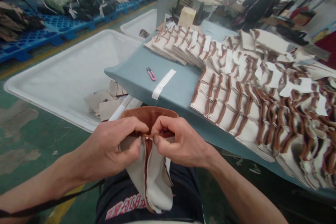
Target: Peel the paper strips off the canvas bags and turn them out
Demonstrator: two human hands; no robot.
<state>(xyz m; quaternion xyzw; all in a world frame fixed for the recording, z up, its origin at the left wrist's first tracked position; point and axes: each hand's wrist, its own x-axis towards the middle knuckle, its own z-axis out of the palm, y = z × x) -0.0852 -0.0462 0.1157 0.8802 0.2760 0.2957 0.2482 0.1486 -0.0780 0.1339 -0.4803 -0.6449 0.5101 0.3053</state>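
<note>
A sewn boot upper [160, 185], off-white outside with a brown rim, hangs over my lap. It has a brown seam running down its middle. My left hand [118, 140] pinches the rim just left of that seam, thumb in front and fingers over the edge. On the other side of the seam, my right hand [178, 140] grips the same rim in a like pinch. Both sets of fingertips nearly meet at the top of the seam. Behind them the opening stands wide, showing the brown inner face.
On the blue-grey table [126, 63] lie pink thread snips [151, 74] and a white strip [164, 84]. Rows of similar uppers [231, 101] cover its right side. A white bin [60, 63] with a few pieces stands left. Blue pallets [57, 29] hold bundles behind.
</note>
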